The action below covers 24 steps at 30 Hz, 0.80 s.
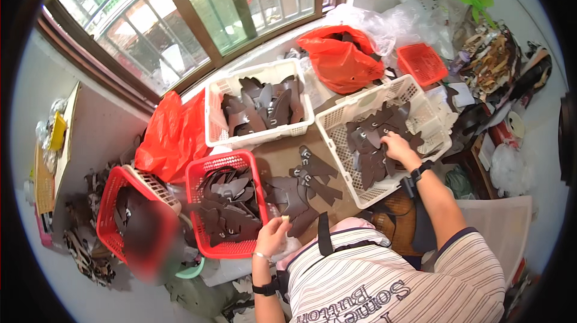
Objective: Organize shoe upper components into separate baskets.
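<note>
Right hand [398,146] closed on dark leather pieces [372,143] inside white basket [360,103], sorting; left hand [273,234] pinching small pale object beside red basket [225,164].

Bright daylight from the window [180,16] ahead of me, glass slightly blown out. Shadows soft. Heavy fisheye bend and black vignette at the rim; blurred patch lower left.

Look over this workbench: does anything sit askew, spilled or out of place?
Yes. One red basket at the left is tipped on its side rather than standing upright, and dark leather pieces lie loose on the table between the baskets.
</note>
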{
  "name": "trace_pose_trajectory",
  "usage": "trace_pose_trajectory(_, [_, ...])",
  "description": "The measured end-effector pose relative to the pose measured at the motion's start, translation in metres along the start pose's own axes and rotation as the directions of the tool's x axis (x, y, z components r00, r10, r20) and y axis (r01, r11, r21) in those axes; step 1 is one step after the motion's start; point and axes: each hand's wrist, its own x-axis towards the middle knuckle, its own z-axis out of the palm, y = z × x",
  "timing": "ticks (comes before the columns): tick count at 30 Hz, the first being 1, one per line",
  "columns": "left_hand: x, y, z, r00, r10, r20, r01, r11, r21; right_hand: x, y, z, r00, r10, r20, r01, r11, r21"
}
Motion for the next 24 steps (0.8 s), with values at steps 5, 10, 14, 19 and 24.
trace_pose_trajectory(5, [-0.008,0.029,0.006,0.998,0.004,-0.058,-0.006,0.999,-0.033,-0.01,0.018,0.013,0.99,-0.125,-0.068,0.109,0.974,-0.2])
trace_pose_trajectory(10, [-0.027,0.012,0.002,0.985,0.008,-0.172,-0.015,0.999,-0.039,-0.007,0.014,0.01,0.983,-0.131,-0.127,0.112,0.983,-0.142])
trace_pose_trajectory(14, [-0.033,-0.01,0.004,0.979,-0.002,-0.203,-0.01,0.998,-0.061,-0.011,0.018,0.009,0.998,-0.041,-0.057,0.037,0.998,-0.06])
trace_pose_trajectory(19, [-0.034,-0.021,0.011,0.991,-0.061,-0.122,0.061,0.998,-0.004,-0.013,0.02,0.008,0.995,-0.074,-0.073,0.068,0.994,-0.08])
trace_pose_trajectory(24, [-0.041,0.012,0.011,0.987,-0.008,-0.161,0.031,0.989,0.143,-0.019,0.04,0.012,0.954,-0.288,-0.077,0.272,0.947,-0.174])
